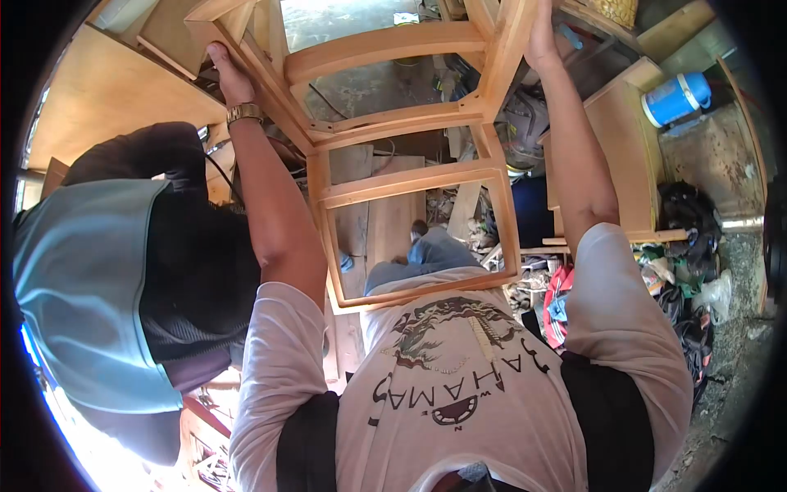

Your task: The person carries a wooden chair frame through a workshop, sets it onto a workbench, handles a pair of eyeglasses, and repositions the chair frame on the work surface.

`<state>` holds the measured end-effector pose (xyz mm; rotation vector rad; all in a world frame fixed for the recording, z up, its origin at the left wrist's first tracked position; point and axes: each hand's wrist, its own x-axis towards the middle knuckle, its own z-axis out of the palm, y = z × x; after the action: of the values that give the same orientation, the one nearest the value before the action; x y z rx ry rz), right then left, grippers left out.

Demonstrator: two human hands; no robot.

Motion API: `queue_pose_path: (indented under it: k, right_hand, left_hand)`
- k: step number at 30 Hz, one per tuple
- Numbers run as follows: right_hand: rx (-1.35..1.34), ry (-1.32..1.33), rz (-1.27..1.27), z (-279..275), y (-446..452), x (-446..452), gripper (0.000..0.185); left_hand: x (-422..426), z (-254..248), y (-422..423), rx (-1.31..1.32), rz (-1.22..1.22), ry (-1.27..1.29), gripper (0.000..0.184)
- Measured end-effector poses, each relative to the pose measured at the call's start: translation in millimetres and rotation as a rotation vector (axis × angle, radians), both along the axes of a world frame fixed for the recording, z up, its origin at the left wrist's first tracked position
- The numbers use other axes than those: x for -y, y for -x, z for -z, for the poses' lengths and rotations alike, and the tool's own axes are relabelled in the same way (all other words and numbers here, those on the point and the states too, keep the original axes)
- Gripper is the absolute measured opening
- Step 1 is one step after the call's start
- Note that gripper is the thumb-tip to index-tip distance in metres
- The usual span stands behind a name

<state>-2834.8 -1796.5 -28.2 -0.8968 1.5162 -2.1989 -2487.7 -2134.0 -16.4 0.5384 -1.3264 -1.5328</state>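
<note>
Just ahead of the white shirt [475, 353], wooden frame [393, 127]: I grasp its left side with left hand [232, 80]; right hand [541, 41] opposite, grip can't tell. Likely steadying step; moving calls for even support.

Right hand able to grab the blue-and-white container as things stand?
Probably not: the right hand is against the wooden frame, and the blue-and-white container sits off to the right. It would likely have to leave the frame first.

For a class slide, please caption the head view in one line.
Left hand and right hand at opposite sides of a wooden frame, a blue container off to the right.
</note>
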Motion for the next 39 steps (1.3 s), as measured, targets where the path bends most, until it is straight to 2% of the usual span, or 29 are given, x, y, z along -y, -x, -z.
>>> queue_pose_path:
  k: [4,9,11,18,21,35,37,39]
  right_hand:
    - [0.056,-0.001,0.048,30,19,28,0.080]
    - [0.115,0.013,0.082,63,65,68,0.082]
    - [0.127,0.006,0.082,63,87,88,0.083]
    - [0.157,-0.001,0.083,74,147,143,0.086]
    - [0.203,0.025,0.093,50,139,161,0.086]
    - [0.074,-0.060,0.089,83,199,237,0.086]
    - [0.085,-0.034,0.166,63,166,249,0.085]
    - [0.100,-0.011,0.194,65,173,257,0.086]
  left_hand:
    - [53,28,26,0.145,-0.042,0.080,0.080]
    - [78,40,72,0.118,0.023,0.084,0.078]
    - [105,40,87,0.069,0.139,0.050,0.077]
    - [136,44,141,0.128,0.072,0.099,0.077]
    - [156,46,160,0.142,0.093,0.086,0.078]
    - [266,73,228,0.100,0.152,0.079,0.085]
    - [275,81,233,0.086,0.156,0.079,0.086]
    - [287,87,246,0.091,0.181,0.076,0.087]
